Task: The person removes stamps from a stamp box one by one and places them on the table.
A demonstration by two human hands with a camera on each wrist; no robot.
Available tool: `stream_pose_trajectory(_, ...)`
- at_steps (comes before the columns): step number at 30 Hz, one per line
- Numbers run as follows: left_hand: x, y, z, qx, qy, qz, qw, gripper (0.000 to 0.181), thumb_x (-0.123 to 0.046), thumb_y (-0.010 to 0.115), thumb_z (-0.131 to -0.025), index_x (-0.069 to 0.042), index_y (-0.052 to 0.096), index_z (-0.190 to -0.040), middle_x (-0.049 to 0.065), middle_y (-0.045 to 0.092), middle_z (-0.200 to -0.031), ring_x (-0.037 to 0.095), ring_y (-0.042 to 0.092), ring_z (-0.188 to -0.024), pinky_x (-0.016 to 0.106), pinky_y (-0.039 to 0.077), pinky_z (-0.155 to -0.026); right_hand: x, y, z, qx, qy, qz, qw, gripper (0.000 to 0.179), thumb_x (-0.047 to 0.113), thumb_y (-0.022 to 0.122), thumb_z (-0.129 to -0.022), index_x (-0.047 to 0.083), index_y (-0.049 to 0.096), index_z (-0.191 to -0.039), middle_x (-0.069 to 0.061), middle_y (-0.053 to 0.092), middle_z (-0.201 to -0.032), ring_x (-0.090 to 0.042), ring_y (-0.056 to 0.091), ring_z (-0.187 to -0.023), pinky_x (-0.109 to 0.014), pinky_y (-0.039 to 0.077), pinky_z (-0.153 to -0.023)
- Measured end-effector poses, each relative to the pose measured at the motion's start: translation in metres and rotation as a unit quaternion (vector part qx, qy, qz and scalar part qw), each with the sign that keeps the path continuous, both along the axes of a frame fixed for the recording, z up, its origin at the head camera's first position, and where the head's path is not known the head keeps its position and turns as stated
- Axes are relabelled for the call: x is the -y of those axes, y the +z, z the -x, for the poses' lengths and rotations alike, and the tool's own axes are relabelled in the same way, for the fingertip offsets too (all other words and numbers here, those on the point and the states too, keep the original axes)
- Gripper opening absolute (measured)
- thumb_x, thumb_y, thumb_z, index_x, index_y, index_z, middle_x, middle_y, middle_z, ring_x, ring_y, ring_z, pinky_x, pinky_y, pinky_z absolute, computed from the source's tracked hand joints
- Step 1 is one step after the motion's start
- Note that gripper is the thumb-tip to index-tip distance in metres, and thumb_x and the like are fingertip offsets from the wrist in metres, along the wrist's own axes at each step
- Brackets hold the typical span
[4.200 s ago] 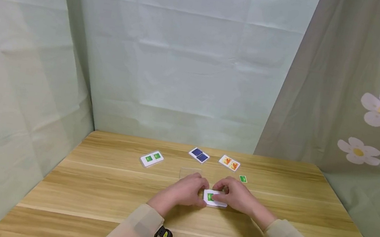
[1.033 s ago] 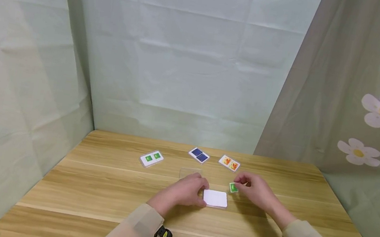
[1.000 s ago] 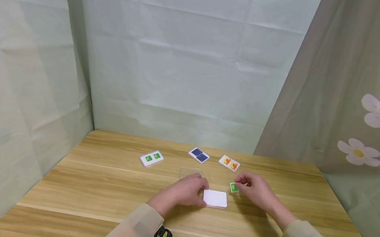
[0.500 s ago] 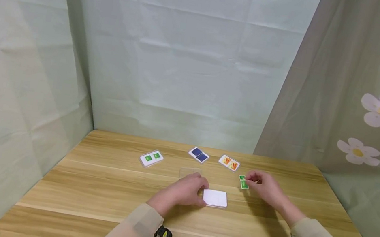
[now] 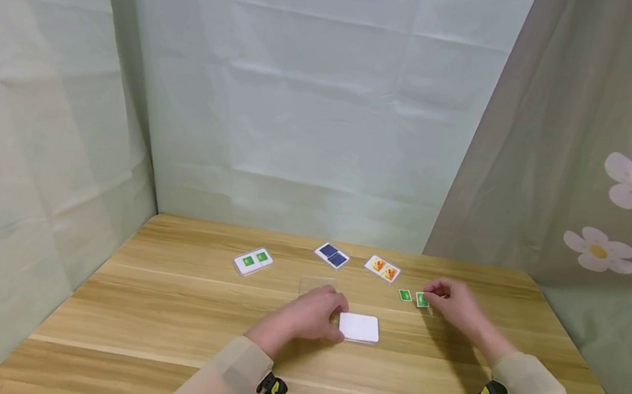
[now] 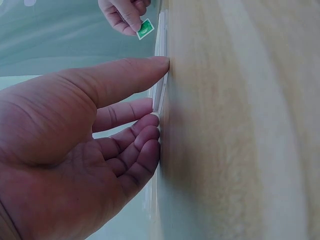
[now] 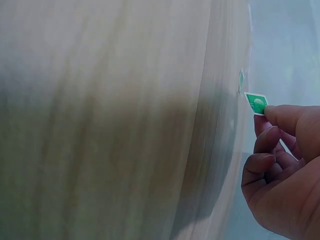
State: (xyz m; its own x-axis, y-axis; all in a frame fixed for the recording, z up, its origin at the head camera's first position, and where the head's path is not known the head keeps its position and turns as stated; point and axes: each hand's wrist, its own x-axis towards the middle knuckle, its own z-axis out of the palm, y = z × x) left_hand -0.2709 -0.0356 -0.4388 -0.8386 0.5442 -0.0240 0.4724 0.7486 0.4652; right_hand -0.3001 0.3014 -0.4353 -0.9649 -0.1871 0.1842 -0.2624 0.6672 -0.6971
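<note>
In the head view my left hand (image 5: 310, 315) curves at the left end of a blank white rounded card (image 5: 359, 327) lying on the table. Its thumb and index finger hold that card by the near and far corners; the left wrist view shows the thumb (image 6: 125, 80) against the card's thin clear-edged side (image 6: 161, 55). My right hand (image 5: 455, 306) pinches a small white-bordered green square card (image 5: 422, 299) between thumb and fingertips, close over the table. Just left of it lies a second green square card (image 5: 405, 295), also visible beyond the held one in the right wrist view.
Toward the back lie three clear-cased white cards: one with two green squares (image 5: 253, 261), one with two dark blue squares (image 5: 332, 255), one with two orange pictures (image 5: 382, 269). A transparent rectangular plate (image 5: 312, 283) lies partly behind my left hand. Curtains (image 5: 303, 120) surround the wooden table (image 5: 162, 324).
My right hand lifted the green square card off the white card and carried it right and back, past the other green square. My left hand stays at the white card.
</note>
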Motion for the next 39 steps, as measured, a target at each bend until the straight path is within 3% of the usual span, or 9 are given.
stream_pose_trajectory(16,0.002,0.001,-0.003,0.006,0.002,-0.001,1.0,0.046,-0.025,0.095,-0.09,-0.009,0.075,-0.129,-0.001,0.062,-0.114,0.015,0.054,-0.1,0.031,0.052,-0.097,-0.01,-0.009,0.014,0.016,-0.02,-0.013,0.9996,0.008,0.002,0.075,-0.102,-0.004,0.072,-0.106,-0.011,0.072,-0.097,-0.018,0.06,-0.084,-0.027,0.049,-0.066)
stream_pose_trajectory(25,0.003,0.003,-0.005,0.009,0.003,0.0,1.0,0.047,-0.025,0.095,-0.09,-0.009,0.075,-0.13,0.0,0.063,-0.116,0.015,0.055,-0.1,0.032,0.053,-0.098,-0.007,-0.011,0.018,0.015,-0.03,-0.041,0.9986,0.009,0.006,0.075,-0.104,-0.003,0.073,-0.107,-0.011,0.073,-0.099,-0.019,0.061,-0.086,-0.034,0.05,-0.076)
stream_pose_trajectory(39,0.004,0.005,-0.008,0.009,0.005,-0.003,0.9999,0.044,-0.024,0.095,-0.09,-0.009,0.075,-0.127,-0.001,0.061,-0.112,0.014,0.053,-0.098,0.03,0.051,-0.093,-0.001,-0.012,0.02,0.001,-0.036,-0.089,0.9954,0.007,0.008,0.075,-0.104,0.001,0.075,-0.105,-0.013,0.075,-0.103,-0.031,0.068,-0.098,-0.053,0.054,-0.09)
